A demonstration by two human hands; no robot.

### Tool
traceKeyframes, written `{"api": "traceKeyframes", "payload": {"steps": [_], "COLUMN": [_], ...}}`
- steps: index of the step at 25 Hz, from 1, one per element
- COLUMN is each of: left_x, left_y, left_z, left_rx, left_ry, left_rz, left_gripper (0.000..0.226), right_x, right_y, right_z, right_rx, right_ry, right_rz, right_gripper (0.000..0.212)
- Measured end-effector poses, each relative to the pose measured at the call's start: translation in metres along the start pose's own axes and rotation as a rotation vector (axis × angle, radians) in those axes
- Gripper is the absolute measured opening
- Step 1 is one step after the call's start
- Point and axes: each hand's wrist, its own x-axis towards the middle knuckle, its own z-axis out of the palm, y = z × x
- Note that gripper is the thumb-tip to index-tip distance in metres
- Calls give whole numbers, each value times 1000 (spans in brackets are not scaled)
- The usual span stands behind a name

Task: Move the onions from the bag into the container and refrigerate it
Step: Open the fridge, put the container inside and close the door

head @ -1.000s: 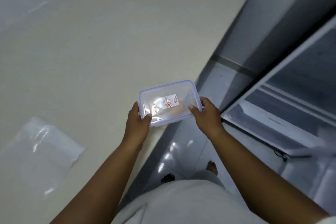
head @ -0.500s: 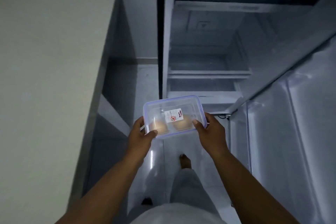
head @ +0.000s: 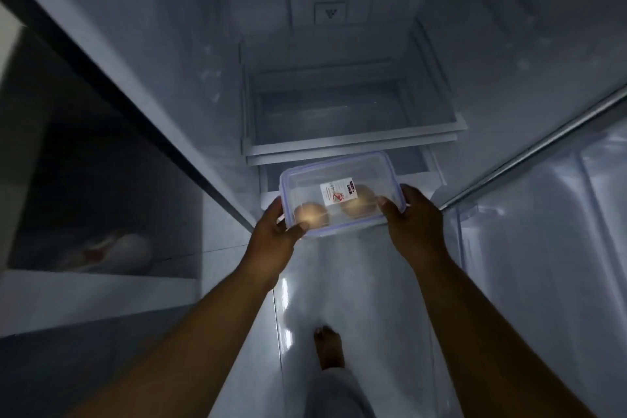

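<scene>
I have the container (head: 341,193) held in front of me with both hands, out over the floor and just short of the open fridge (head: 339,85). My left hand (head: 271,234) grips its near left corner, thumb pressed on top of the lid and fingers wrapped under the base. My right hand (head: 415,220) clamps the right end the same way, thumb lying over the lid's edge. Both hands are closed firmly on it.

The container is a clear rectangular plastic box with a clear lid edged in a bluish seal, and the lid is on. A small white label (head: 338,194) with red and black print sits on the lid near the middle. Through the plastic I see two round brownish onions: one (head: 312,214) at the near left, just beside my left thumb, and the other (head: 359,202) to the right of it, partly behind the label. I cannot tell whether they touch each other.

Inside the fridge, a glass shelf (head: 353,141) with a white front rim lies just beyond the container's far edge, with nothing visible on it. The fridge door (head: 543,214) stands open on my right. On my left a dark recess holds a pale, blurred object (head: 115,249) that I cannot identify. One bare foot (head: 329,348) shows on the glossy floor below.
</scene>
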Motion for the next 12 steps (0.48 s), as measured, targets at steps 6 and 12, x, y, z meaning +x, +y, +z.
{"api": "traceKeyframes", "payload": {"steps": [6,12], "left_x": [129,218], "left_y": [3,17], "left_z": [9,1], "left_rx": [67,85], "left_ry": [87,182], "left_rz": [88,88], "left_gripper": [50,38], "right_x": [120,196], "right_y": [16,16], "right_z": [52,87], "right_rx": [-103,-159], "right_ry": [3,11], "right_rz": [-18,-19], "right_gripper": [39,48]}}
